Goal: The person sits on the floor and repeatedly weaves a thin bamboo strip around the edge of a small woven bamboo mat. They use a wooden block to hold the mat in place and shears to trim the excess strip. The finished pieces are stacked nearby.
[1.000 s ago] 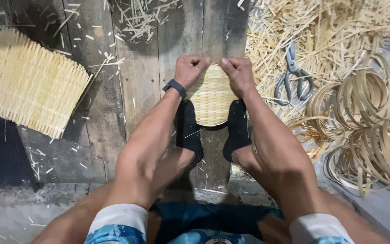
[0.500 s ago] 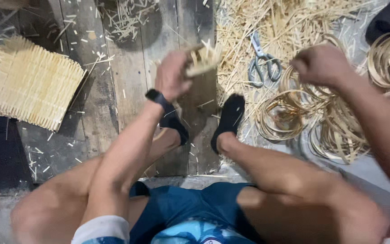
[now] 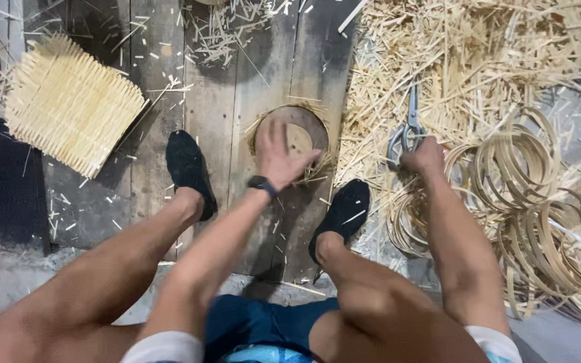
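Left hand (image 3: 278, 156) spread flat, right hand (image 3: 423, 158) closed in a grip

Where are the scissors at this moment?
In the head view, the scissors lie right of centre on the bamboo scraps, under the right hand, beside the bamboo rings.

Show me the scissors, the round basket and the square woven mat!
scissors (image 3: 408, 128), head view, on the blades above the handles.
round basket (image 3: 302, 138), head view, on its flat inside.
square woven mat (image 3: 68, 104), head view, on its middle.

No packages, labels, signs or screens are in view.
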